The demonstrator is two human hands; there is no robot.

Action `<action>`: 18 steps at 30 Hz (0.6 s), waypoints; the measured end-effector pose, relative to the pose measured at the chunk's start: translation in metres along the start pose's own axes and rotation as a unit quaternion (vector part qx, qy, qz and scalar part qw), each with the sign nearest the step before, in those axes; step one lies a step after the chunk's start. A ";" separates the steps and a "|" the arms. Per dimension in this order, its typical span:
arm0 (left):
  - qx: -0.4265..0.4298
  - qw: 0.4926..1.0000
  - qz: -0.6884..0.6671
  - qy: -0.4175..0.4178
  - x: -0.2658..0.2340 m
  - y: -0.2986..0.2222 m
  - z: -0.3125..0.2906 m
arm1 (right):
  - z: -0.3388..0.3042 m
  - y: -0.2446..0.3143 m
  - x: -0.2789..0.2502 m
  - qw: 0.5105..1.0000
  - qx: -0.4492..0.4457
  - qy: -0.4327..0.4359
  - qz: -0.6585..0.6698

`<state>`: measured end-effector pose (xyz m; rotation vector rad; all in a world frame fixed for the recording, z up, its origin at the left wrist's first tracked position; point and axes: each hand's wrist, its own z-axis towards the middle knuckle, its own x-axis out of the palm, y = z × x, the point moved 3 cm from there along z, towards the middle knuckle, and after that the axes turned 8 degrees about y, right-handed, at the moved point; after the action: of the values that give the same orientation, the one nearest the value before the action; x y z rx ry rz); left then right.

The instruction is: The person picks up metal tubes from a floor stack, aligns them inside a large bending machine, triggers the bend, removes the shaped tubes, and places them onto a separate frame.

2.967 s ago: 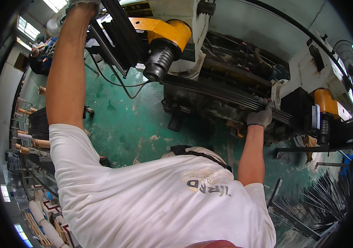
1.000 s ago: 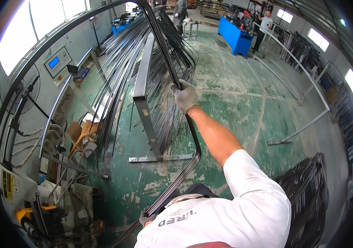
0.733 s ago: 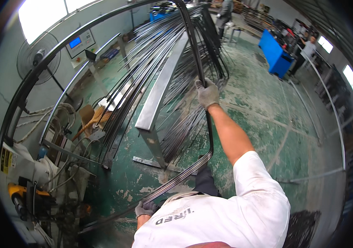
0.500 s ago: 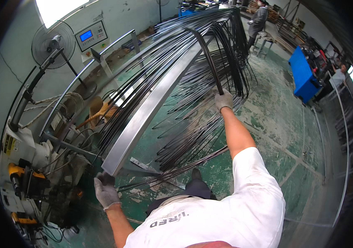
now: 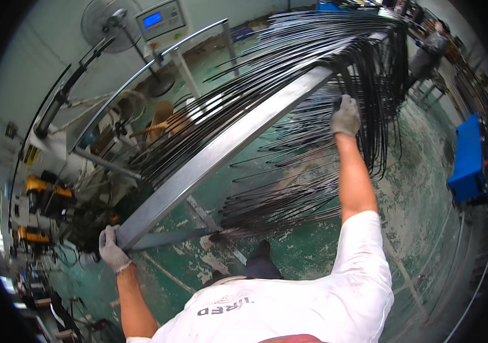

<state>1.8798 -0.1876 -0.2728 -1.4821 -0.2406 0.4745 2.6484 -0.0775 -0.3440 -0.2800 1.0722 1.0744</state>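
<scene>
A long silver metal beam (image 5: 226, 148) slants from near my left hand up towards the far right. Many thin black metal rods (image 5: 374, 103), bent over, hang across its far part, with their ends spreading to both sides. My right hand (image 5: 345, 116), in a grey knit glove, is closed around a bunch of these rods just below their bend. The gloved left hand (image 5: 113, 250) has its fingers curled on the near end of the beam. Part of that grip is hidden behind the beam's end.
On the left stand a machine with yellow-and-black units (image 5: 48, 197), a curved metal rail (image 5: 141, 71) and a fan (image 5: 109, 23). A control box (image 5: 161, 22) stands near the wall. At the right is a blue cabinet (image 5: 467, 160). A co-worker (image 5: 429, 54) stands far right.
The view has turned, so the beam appears lower and further left. My left hand has come onto the beam's end. My right hand still grips the rods, now closer to the hanging bundle.
</scene>
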 end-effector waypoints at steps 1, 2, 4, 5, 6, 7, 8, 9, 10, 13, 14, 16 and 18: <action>-0.023 0.999 -0.027 -0.018 0.005 0.001 0.000 | 0.022 -0.030 0.009 0.996 0.079 0.009 0.032; -0.010 1.000 -0.016 0.005 0.002 0.006 0.006 | 0.048 -0.048 0.023 0.986 0.151 0.018 0.069; -0.016 0.999 -0.003 -0.028 0.008 -0.009 -0.009 | 0.074 -0.032 0.000 0.973 0.172 0.121 -0.097; -0.015 0.999 -0.017 -0.037 0.011 -0.008 -0.010 | 0.077 -0.037 -0.001 0.977 0.159 0.076 -0.117; -0.010 0.999 0.002 -0.030 0.010 -0.011 -0.013 | 0.077 -0.040 -0.001 0.986 0.095 0.063 -0.122; -0.011 1.000 -0.006 -0.009 0.014 -0.006 -0.005 | 0.080 -0.076 0.009 0.991 0.030 -0.044 -0.127; -0.020 0.999 0.044 -0.015 0.011 -0.017 -0.013 | 0.045 -0.048 0.016 0.993 0.069 -0.046 -0.081; 0.007 0.998 0.060 -0.026 0.005 -0.010 -0.015 | 0.015 -0.034 0.023 0.998 0.060 -0.025 -0.024; 0.011 0.996 0.087 -0.010 0.004 -0.019 -0.018 | -0.030 -0.018 0.034 0.995 0.099 -0.026 0.018; 0.067 0.996 0.053 0.036 -0.013 -0.023 -0.029 | -0.224 0.088 0.083 0.952 0.161 0.251 0.073; 0.108 0.989 0.049 0.093 -0.016 -0.029 -0.029 | -0.291 0.088 0.116 0.941 0.102 0.318 -0.050; 0.098 0.981 -0.057 0.156 -0.037 -0.011 -0.033 | -0.434 0.145 0.117 0.896 -0.014 0.442 0.048; 0.082 0.981 -0.070 0.162 -0.090 -0.010 -0.045 | -0.539 0.194 0.075 0.860 0.030 0.504 0.078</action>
<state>1.8212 -0.2687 -0.2551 -1.3473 -0.0453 0.1318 2.1857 -0.2890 -0.6177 -0.7663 2.0888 1.0297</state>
